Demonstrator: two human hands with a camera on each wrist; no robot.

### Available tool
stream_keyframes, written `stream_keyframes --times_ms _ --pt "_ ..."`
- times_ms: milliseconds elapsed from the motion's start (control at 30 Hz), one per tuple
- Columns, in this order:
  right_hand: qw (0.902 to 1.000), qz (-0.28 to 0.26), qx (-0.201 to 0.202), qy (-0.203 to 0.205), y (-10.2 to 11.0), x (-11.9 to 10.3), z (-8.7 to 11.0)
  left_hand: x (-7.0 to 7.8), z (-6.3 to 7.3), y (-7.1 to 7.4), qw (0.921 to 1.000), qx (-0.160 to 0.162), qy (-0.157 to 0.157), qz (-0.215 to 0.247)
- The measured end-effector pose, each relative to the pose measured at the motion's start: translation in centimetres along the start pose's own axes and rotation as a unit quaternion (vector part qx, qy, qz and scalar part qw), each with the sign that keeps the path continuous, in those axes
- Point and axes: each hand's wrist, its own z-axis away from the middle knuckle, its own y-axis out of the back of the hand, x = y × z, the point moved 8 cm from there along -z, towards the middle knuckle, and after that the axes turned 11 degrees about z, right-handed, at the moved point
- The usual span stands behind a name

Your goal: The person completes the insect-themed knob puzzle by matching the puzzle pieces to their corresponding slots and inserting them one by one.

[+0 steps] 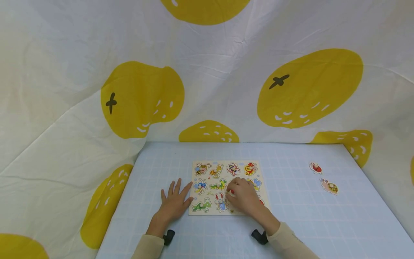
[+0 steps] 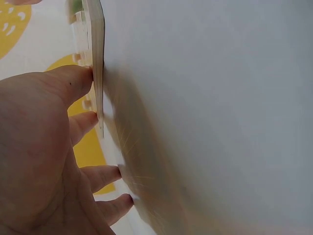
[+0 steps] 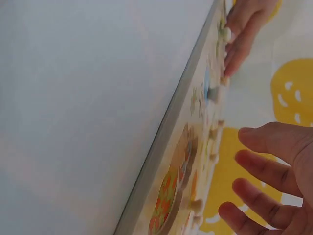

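Observation:
A wooden peg puzzle board (image 1: 213,213) with insect pieces lies flat on the table. My left hand (image 1: 173,204) has its fingers spread; in the left wrist view, thumb and index finger touch the board's edge (image 2: 99,44) and two other fingertips touch the table. Over the board's right-centre is my right hand (image 1: 244,196), beside the blue-and-red beetle piece (image 1: 221,203). In the right wrist view its loosely bent fingers (image 3: 266,169) are apart from the small knobs (image 3: 196,205), holding nothing. It partly hides pieces beneath it in the head view.
A ladybird piece (image 1: 316,168) and a snail piece (image 1: 330,186) lie on the table to the right of the board. The pale checked tabletop (image 1: 297,223) meets a white curtain (image 1: 220,90) with yellow fruit prints behind. Black wrist-camera mounts (image 1: 169,237) show at both wrists.

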Motion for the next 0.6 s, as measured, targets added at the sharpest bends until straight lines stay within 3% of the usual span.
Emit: stream_keyframes --times_ms 433,600 --pt "0.9993 0.002 -0.003 -0.036 1.1 3.0 0.2 0.0 0.0 0.0 1.0 -0.003 0.002 0.0" --pt "0.9986 0.002 0.013 -0.051 1.6 4.6 0.4 0.0 0.0 0.0 1.0 -0.003 0.005 -0.004"
